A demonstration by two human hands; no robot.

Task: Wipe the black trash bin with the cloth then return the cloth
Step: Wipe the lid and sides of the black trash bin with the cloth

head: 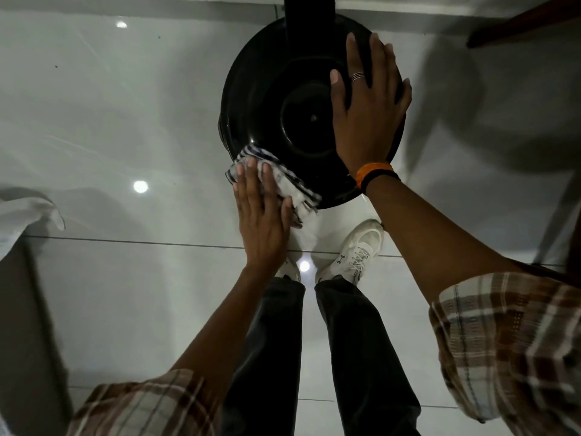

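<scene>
The black trash bin (276, 99) stands on the floor straight ahead of me, seen from above with its round lid shut. A white cloth with dark stripes (283, 180) is pressed against the bin's near left rim. My left hand (262, 215) lies flat on the cloth, fingers together, holding it to the bin. My right hand (367, 102) rests spread on the right half of the lid, fingers apart, with a ring on one finger and an orange and black band at the wrist.
Glossy white floor tiles (125, 121) surround the bin and reflect ceiling lights. My white shoes (355, 253) stand just below the bin. A dark wooden piece (518, 23) shows at the top right, and a pale fabric (25, 215) at the left edge.
</scene>
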